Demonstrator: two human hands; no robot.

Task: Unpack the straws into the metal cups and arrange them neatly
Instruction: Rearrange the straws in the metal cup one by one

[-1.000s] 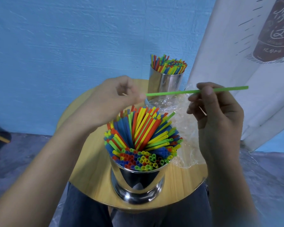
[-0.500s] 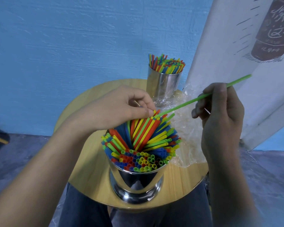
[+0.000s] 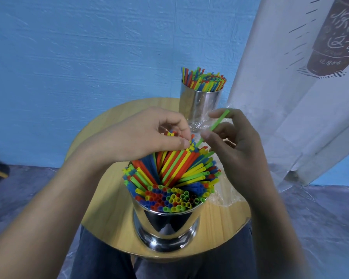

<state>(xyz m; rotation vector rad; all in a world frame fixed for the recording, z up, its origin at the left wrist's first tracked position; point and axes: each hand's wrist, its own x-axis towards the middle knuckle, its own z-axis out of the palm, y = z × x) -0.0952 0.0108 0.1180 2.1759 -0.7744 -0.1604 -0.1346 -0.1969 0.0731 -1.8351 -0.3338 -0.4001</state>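
Right hand (image 3: 236, 150) pinches a tilted green straw (image 3: 216, 125); left hand (image 3: 141, 135), curled, grips straws (image 3: 175, 172) in the near cup (image 3: 165, 228).

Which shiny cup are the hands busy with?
The near metal cup: the left hand holds its straws and the right hand pinches a green straw tipped into it. The far metal cup stands untouched.

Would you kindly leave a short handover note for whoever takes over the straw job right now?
Left grip: fingers curled round some tips of the packed straws in the near cup.
Right grip: pinches one green straw, lower end at the bundle's far edge.
Far cup stands full at the table's back; clear wrapper lies right of the near cup.
Done: both cups loaded. Left: seat the green straw, straighten the leaners.
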